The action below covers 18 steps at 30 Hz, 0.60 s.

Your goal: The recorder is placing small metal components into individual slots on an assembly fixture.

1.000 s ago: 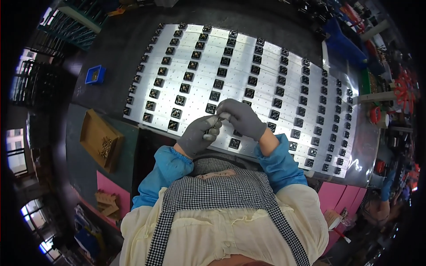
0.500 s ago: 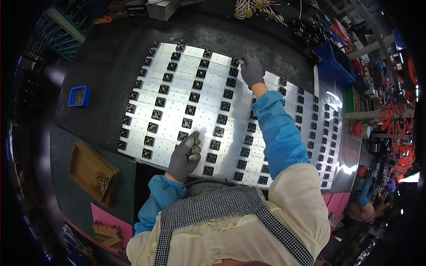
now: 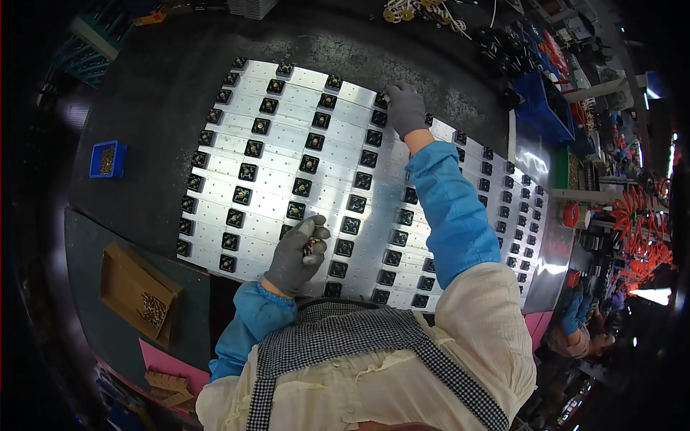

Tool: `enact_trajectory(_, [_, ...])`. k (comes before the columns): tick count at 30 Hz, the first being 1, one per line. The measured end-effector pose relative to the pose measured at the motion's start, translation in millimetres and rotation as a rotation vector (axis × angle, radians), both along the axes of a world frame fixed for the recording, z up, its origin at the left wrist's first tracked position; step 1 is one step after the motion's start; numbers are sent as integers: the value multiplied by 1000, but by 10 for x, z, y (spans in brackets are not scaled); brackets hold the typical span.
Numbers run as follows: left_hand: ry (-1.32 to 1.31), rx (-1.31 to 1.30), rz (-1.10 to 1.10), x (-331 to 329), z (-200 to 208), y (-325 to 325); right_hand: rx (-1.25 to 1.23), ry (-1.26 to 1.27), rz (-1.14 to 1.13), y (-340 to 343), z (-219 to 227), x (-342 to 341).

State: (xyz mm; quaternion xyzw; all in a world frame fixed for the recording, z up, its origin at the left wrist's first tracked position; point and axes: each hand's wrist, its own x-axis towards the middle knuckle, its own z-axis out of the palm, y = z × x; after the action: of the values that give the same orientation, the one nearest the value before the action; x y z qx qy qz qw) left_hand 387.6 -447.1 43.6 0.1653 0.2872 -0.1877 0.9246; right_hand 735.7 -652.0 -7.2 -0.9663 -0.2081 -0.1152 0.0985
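Long silvery metal strips [image 3: 338, 154] lie side by side, bearing rows of small black square blocks [image 3: 302, 187], many with brass-coloured bits in their middles. My right hand [image 3: 407, 109], in a grey glove, reaches to the far edge with fingertips closed at a black block [image 3: 381, 100]; whatever they pinch is too small to make out. My left hand [image 3: 293, 255], also gloved in grey, is curled palm-up over the near part of the strips. Several small brass screws [image 3: 313, 248] show in its fingers.
A small blue bin [image 3: 108, 159] of brass-coloured parts stands on the dark table at left. Nearer, a cardboard tray [image 3: 136, 294] holds loose screws [image 3: 153, 310]. Blue crates [image 3: 543, 108] and cables line the right side. Another person [image 3: 578, 330] sits at far right.
The strips and trays have shifted slightly left in view. My left fingers have loosened, so the screws show more. My right hand stays at the far edge by the same block.
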Motion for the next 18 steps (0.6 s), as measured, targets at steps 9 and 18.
enact_trajectory(9, [-56, 94, -114, 305, 86, -113, 114, 109, -97, 5, 17, -19])
enact_trajectory(18, [-110, 86, -93, 762, 104, -261, 206, -90, 62, 38, 273, -395])
